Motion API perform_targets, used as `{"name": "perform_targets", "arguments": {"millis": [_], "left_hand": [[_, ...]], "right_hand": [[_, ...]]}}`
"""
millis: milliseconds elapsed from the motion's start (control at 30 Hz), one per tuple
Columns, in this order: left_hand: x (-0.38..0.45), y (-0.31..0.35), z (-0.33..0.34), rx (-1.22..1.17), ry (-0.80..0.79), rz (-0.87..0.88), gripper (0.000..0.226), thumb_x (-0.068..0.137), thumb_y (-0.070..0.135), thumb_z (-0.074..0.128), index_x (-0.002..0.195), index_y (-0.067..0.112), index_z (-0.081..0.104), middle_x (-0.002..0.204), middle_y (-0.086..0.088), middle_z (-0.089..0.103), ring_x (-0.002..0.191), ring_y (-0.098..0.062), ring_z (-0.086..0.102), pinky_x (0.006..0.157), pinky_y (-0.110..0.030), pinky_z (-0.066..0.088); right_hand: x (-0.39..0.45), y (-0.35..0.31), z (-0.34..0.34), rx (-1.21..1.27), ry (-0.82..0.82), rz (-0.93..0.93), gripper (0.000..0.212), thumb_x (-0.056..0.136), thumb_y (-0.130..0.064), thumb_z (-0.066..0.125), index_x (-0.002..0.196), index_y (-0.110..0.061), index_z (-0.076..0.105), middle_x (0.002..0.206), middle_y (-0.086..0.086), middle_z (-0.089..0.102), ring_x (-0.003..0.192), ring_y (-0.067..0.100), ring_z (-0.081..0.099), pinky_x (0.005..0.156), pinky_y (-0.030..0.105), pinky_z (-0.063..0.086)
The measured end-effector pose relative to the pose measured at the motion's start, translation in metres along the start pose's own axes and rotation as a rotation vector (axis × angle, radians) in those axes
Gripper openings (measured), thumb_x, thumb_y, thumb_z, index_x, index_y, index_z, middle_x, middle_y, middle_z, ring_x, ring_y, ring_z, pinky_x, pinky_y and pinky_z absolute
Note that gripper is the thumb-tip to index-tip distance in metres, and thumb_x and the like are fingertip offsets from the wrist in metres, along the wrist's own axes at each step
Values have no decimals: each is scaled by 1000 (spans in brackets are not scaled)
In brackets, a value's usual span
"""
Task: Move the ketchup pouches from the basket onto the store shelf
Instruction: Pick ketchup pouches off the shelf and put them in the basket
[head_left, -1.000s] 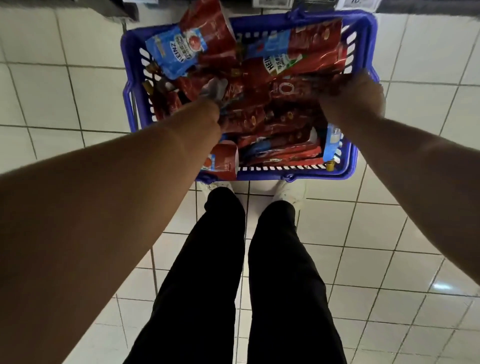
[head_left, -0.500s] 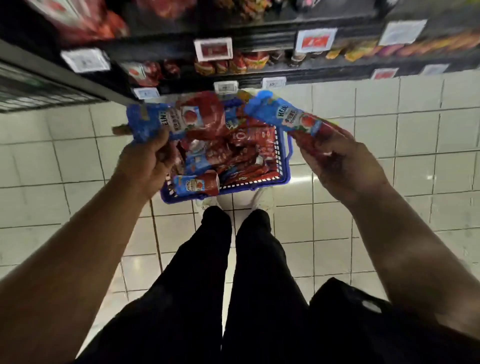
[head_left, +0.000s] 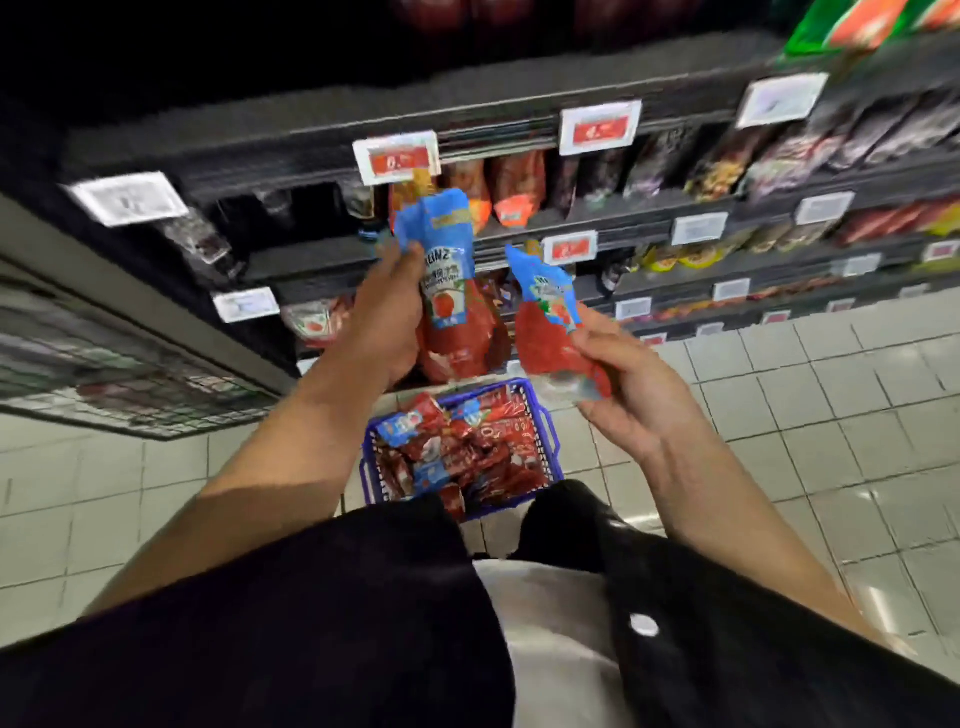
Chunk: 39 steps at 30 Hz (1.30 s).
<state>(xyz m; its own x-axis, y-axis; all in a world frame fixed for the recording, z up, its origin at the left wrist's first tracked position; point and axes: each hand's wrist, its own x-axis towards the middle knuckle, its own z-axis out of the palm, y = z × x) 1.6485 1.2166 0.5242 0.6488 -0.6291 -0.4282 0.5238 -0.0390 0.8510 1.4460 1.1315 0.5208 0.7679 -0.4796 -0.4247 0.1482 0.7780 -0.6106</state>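
With each hand's fingers closed on a limp red-and-blue plastic ketchup pouch (head_left: 451, 291), left hand (head_left: 387, 322) and right hand (head_left: 631, 395), either pouch could slip toward the blue plastic basket (head_left: 545, 415) before reaching the dark store shelf (head_left: 311, 260).

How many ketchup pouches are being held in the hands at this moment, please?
2. One pouch is in the left hand, raised before the shelf; the other pouch is in the right hand. More may be hidden behind the left one.

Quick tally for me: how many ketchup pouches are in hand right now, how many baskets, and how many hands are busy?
Ketchup pouches in hand: 2, one in the left hand, one in the right hand
Blue basket: 1, more pouches inside, too jumbled to count
Hands holding: 2
Total: 5
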Motion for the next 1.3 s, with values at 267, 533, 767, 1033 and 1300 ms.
{"name": "perform_targets", "arguments": {"millis": [267, 533, 767, 1033, 1300], "left_hand": [[7, 35, 64, 136, -184, 22, 37, 85, -9, 58, 117, 9, 62, 101, -12, 73, 86, -26, 71, 80, -39, 59], [58, 69, 164, 464, -280, 346, 43, 78, 2, 79, 108, 31, 68, 102, 1, 78, 92, -18, 75, 72, -28, 61], [124, 100, 223, 826, 34, 419, 32, 78, 18, 83, 103, 8, 68, 98, -7, 76, 89, -20, 73, 82, -45, 60], [171, 99, 238, 843, 265, 314, 39, 81, 45, 79, 76, 7, 71, 72, -1, 68, 82, -17, 66, 73, -27, 49], [176, 60, 217, 966, 241, 552, 51, 81, 29, 83, 123, 14, 59, 105, 2, 71, 98, -12, 67, 79, -19, 52]], "right_hand": [[7, -84, 2, -121, 32, -86, 27, 83, -9, 66, 110, -6, 67, 97, 12, 73, 79, 20, 71, 79, 35, 59], [62, -215, -31, -531, 209, -341, 22, 88, -3, 70, 110, 1, 67, 88, 7, 77, 73, 14, 72, 67, 28, 58], [123, -297, -39, -968, 222, -490, 17, 85, -7, 77, 99, -13, 69, 72, -10, 75, 61, 2, 68, 58, 19, 52], [198, -325, -24, -1148, 362, -459, 22, 79, -18, 79, 65, -8, 66, 68, 15, 69, 68, 31, 67, 69, 49, 58], [205, -317, -50, -1317, 214, -598, 69, 81, -21, 83, 138, -7, 48, 123, 15, 67, 113, 29, 65, 100, 41, 51]]}}
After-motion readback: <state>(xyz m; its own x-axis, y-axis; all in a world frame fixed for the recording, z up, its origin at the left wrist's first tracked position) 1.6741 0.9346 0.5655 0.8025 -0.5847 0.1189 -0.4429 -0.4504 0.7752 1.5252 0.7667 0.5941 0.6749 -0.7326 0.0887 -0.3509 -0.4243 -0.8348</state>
